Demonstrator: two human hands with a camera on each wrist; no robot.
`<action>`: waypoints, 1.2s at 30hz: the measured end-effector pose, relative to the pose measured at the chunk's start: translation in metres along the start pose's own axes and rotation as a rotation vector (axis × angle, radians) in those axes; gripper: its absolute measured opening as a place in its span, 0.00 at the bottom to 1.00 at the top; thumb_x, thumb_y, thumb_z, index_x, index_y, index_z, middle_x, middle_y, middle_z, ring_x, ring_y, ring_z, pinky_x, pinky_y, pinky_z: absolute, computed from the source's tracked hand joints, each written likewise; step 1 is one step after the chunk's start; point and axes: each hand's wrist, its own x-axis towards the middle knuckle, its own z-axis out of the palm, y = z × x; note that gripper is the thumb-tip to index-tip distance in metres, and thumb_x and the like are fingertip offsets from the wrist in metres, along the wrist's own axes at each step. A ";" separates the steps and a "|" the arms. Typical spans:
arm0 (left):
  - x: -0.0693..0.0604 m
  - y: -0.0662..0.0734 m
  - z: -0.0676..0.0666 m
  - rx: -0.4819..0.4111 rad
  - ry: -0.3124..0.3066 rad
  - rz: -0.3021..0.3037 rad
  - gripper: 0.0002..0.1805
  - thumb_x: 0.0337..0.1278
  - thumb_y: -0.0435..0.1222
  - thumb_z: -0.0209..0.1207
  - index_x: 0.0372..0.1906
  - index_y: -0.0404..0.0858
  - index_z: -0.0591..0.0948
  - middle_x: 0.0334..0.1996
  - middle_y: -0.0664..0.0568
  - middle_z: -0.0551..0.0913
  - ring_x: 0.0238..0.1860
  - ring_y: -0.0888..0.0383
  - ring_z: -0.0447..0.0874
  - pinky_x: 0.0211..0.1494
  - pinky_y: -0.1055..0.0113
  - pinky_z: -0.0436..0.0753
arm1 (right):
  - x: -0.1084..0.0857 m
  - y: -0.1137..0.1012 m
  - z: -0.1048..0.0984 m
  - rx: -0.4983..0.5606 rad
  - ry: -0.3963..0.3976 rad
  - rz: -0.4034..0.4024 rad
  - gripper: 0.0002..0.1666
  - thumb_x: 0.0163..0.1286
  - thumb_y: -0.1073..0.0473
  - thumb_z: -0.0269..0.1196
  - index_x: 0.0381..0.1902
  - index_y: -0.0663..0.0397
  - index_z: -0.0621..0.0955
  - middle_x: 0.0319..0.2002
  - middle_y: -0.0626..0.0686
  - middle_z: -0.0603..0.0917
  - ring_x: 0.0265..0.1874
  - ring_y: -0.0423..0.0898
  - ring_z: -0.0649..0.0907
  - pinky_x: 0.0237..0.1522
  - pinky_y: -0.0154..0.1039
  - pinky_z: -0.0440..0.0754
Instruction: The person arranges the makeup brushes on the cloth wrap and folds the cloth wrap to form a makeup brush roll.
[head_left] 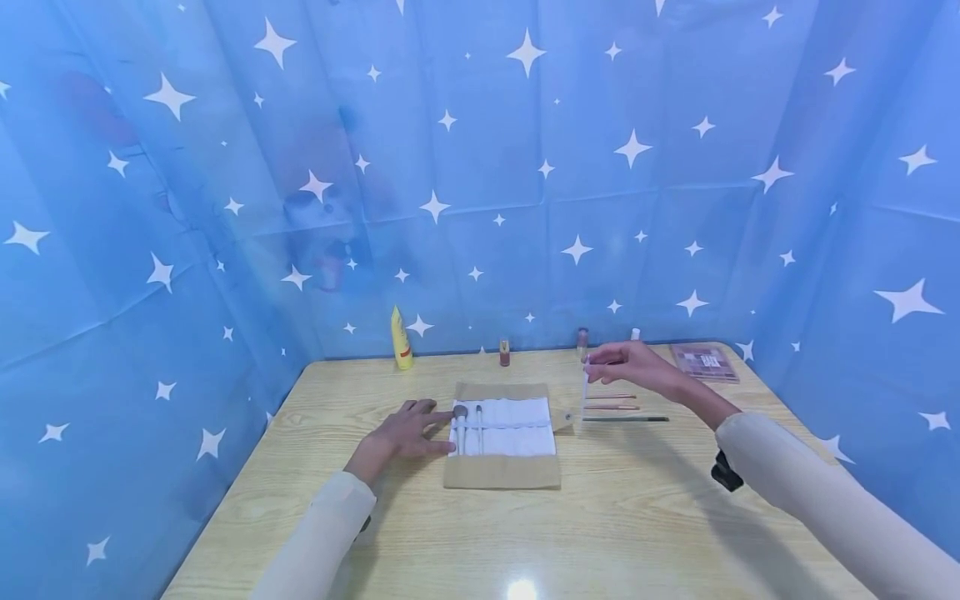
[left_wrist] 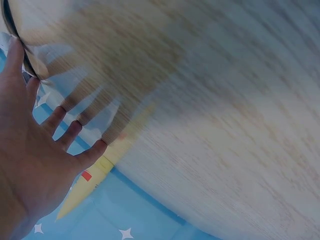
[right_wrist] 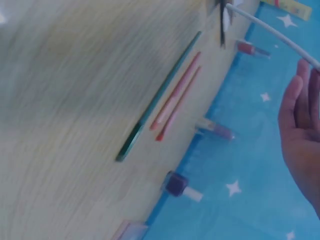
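Note:
A brush roll [head_left: 501, 472] with white pockets lies unrolled on the table; two brushes [head_left: 461, 433] and a thinner one [head_left: 480, 429] stand in its left pockets. My left hand [head_left: 405, 431] rests at the roll's left edge with fingers spread; in the left wrist view the hand [left_wrist: 42, 155] has its fingertips on the tabletop. My right hand [head_left: 630, 367] pinches a thin white brush [head_left: 585, 392], held upright above the table right of the roll. The right wrist view shows this hand [right_wrist: 302, 125] with the white handle [right_wrist: 280, 36] at its fingertips.
Right of the roll lie a dark brush [head_left: 630, 419] and two pink brushes [head_left: 611, 407]. Along the back stand a yellow tube [head_left: 401, 342], a small bottle [head_left: 505, 353], another bottle [head_left: 582, 340] and a white-capped one [head_left: 635, 334]. A palette [head_left: 705, 363] sits back right.

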 end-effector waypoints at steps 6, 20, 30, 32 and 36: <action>0.000 0.000 -0.001 -0.002 0.000 -0.004 0.41 0.63 0.69 0.58 0.78 0.59 0.69 0.80 0.44 0.60 0.79 0.38 0.55 0.74 0.34 0.66 | 0.015 -0.009 0.009 0.004 -0.012 -0.016 0.27 0.77 0.51 0.65 0.67 0.62 0.79 0.57 0.62 0.86 0.50 0.51 0.88 0.59 0.52 0.83; 0.001 -0.001 0.000 0.014 0.000 0.006 0.41 0.64 0.69 0.57 0.78 0.60 0.68 0.80 0.43 0.60 0.80 0.38 0.55 0.74 0.35 0.66 | 0.051 -0.023 0.032 0.060 -0.043 -0.043 0.26 0.78 0.53 0.63 0.68 0.58 0.79 0.61 0.62 0.83 0.54 0.56 0.87 0.56 0.46 0.86; 0.005 -0.004 0.001 0.043 -0.006 0.001 0.42 0.64 0.70 0.55 0.79 0.61 0.67 0.81 0.45 0.59 0.80 0.38 0.54 0.74 0.35 0.66 | 0.070 -0.030 0.050 0.067 -0.057 -0.078 0.26 0.81 0.56 0.60 0.70 0.64 0.76 0.63 0.69 0.80 0.56 0.63 0.85 0.57 0.52 0.86; 0.004 -0.004 0.000 0.039 -0.004 0.004 0.41 0.64 0.70 0.55 0.79 0.60 0.67 0.81 0.44 0.59 0.80 0.38 0.54 0.74 0.34 0.66 | 0.073 -0.031 0.054 0.071 -0.055 -0.074 0.26 0.81 0.56 0.59 0.70 0.65 0.75 0.65 0.70 0.79 0.57 0.62 0.85 0.57 0.52 0.85; 0.003 -0.003 0.000 0.035 -0.002 0.005 0.41 0.64 0.70 0.56 0.79 0.59 0.68 0.80 0.44 0.59 0.80 0.38 0.55 0.74 0.34 0.66 | 0.082 -0.031 0.065 0.088 -0.040 -0.075 0.26 0.81 0.57 0.59 0.70 0.65 0.76 0.65 0.70 0.78 0.58 0.66 0.83 0.56 0.52 0.86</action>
